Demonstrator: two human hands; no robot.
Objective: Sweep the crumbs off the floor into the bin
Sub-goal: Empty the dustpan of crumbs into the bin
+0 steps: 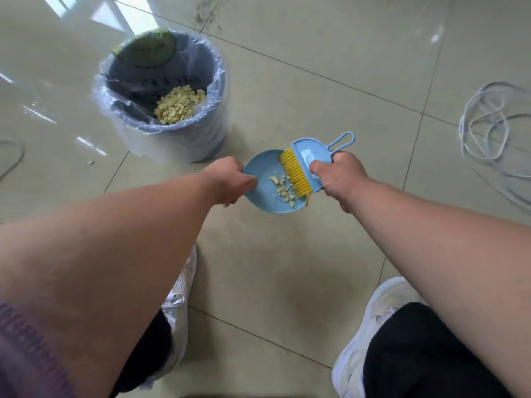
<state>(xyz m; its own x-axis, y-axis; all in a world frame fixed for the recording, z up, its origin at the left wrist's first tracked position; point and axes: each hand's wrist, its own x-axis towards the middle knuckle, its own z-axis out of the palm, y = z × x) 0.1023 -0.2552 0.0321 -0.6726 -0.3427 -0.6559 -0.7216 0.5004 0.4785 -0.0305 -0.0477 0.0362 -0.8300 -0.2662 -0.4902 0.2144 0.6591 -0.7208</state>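
My left hand [231, 180] grips the near left edge of a small blue dustpan [263, 193] lying on the tiled floor. Pale yellow crumbs [283, 189] sit inside the pan. My right hand [337, 179] grips a blue hand brush [309, 156] with yellow bristles [296, 175], which rest at the pan's right side against the crumbs. To the upper left stands a blue bin [201, 133] lined with a clear plastic bag, holding a heap of the same crumbs [179, 104]. A single crumb [90, 162] lies on the floor left of the bin.
A coil of white cable [488, 122] lies on the floor at the right. Another cable loop [14, 156] shows at the left edge. My two white shoes [370, 340] stand on the tiles at the bottom of the view.
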